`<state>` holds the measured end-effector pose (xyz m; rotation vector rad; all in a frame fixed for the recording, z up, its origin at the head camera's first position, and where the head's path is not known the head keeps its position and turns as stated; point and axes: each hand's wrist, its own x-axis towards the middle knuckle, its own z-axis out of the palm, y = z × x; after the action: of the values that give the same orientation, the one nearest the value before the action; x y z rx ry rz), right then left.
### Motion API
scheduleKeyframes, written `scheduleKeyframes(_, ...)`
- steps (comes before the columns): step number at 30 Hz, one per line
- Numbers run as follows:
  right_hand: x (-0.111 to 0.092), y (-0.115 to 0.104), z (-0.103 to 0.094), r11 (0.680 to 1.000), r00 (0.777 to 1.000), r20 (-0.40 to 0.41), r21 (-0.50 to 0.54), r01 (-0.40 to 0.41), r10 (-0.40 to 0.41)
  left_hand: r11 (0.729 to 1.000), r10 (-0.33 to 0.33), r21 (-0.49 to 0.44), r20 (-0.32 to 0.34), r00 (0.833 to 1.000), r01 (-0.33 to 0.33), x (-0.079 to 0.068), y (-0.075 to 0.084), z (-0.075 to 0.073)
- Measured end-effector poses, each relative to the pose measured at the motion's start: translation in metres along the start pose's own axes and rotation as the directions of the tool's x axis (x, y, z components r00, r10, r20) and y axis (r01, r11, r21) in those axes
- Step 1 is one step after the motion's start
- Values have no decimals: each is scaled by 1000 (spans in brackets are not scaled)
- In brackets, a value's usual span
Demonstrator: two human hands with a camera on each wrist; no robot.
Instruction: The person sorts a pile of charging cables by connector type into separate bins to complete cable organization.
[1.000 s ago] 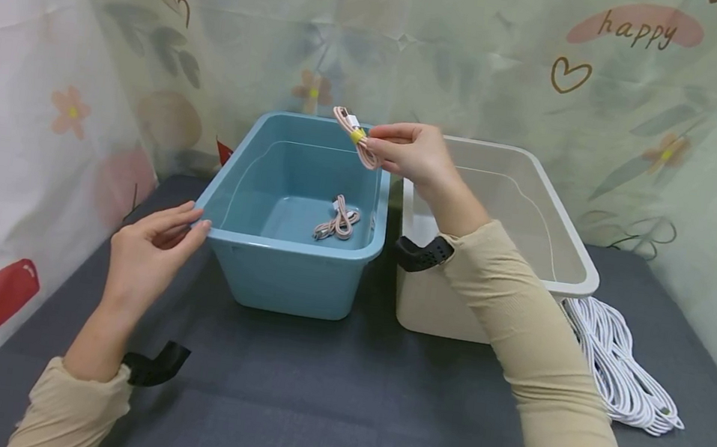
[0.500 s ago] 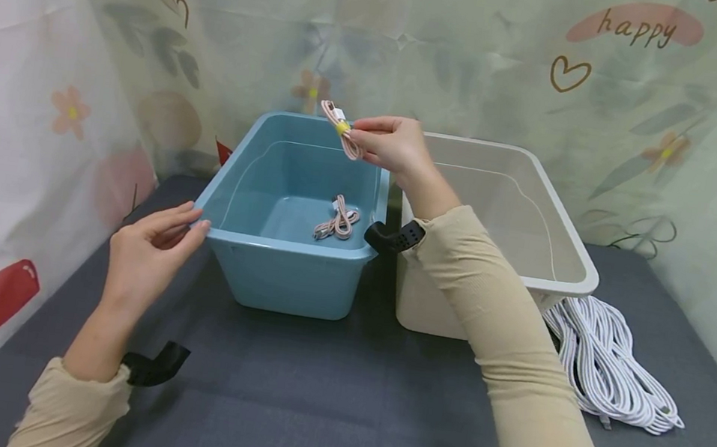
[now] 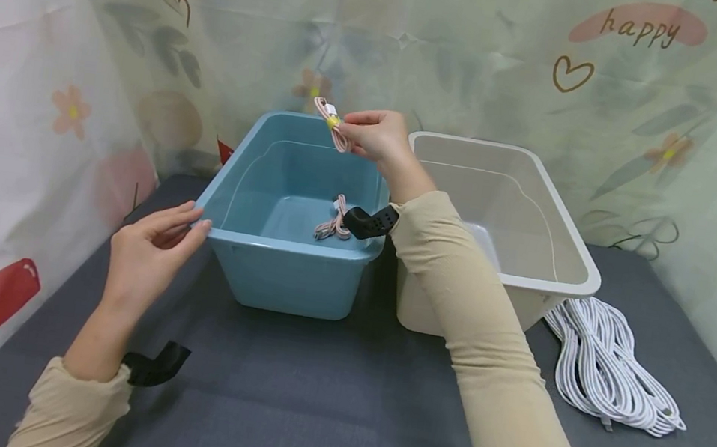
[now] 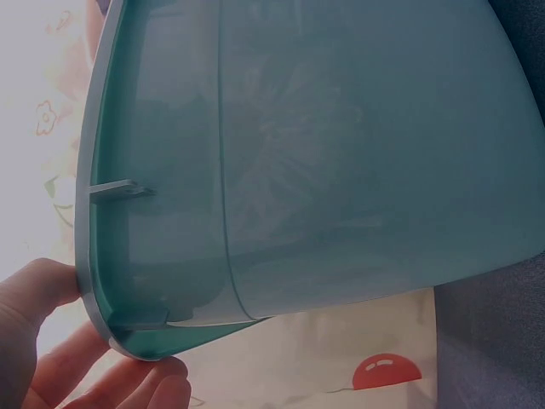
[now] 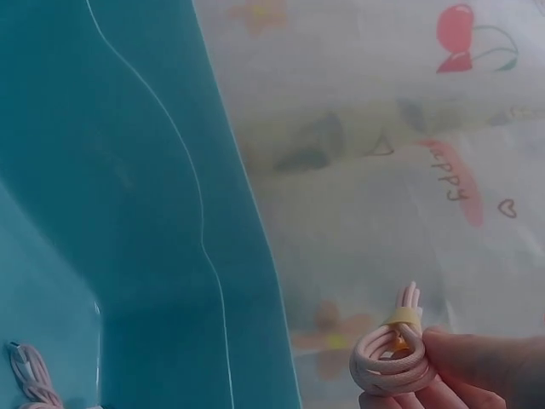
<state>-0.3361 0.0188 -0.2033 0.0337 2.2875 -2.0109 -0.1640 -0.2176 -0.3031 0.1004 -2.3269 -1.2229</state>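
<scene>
My right hand [image 3: 376, 137] pinches a pink charging cable [image 3: 332, 124], coiled and bound with a yellow tie, above the back of the blue bin [image 3: 287, 246]. In the right wrist view the coiled loops show between thumb and fingers. A second pink cable [image 3: 333, 224] lies on the blue bin's floor, partly covered by the black wrist strap in the head view. My left hand [image 3: 146, 256] grips the front left corner of the blue bin's rim. The left wrist view has the thumb on one side of that corner and the fingers curled on the other.
A beige bin [image 3: 494, 278] stands right of the blue one, partly behind the right sleeve. Beside it, on the dark tabletop [image 3: 321, 400], lies a large bundle of white cable [image 3: 614, 370]. Patterned cloth [image 3: 462, 56] hangs behind and at both sides.
My right hand has moved left with the pink cable, and slightly up, from the blue bin's right edge to over its back middle. The left hand stays at the corner.
</scene>
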Motion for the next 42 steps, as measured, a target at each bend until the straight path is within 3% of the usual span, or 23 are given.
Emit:
scheduleKeyframes(9,8,5,13,1000,1000,-14,13,-15,15,999,-4,-40,6,1000,4,1,-1,1)
scheduleKeyframes(24,14,14,20,997,996,-53,25,-76,77,1000,-5,1,-2,1000,5,-1,1,0)
scheduleKeyframes(35,24,20,24,994,985,-138,-11,-106,103,1000,-10,10,-1,1000,10,0,1,1)
scheduleKeyframes(42,26,22,24,998,986,-157,-4,-64,63,1000,-4,4,0,1000,4,0,0,1)
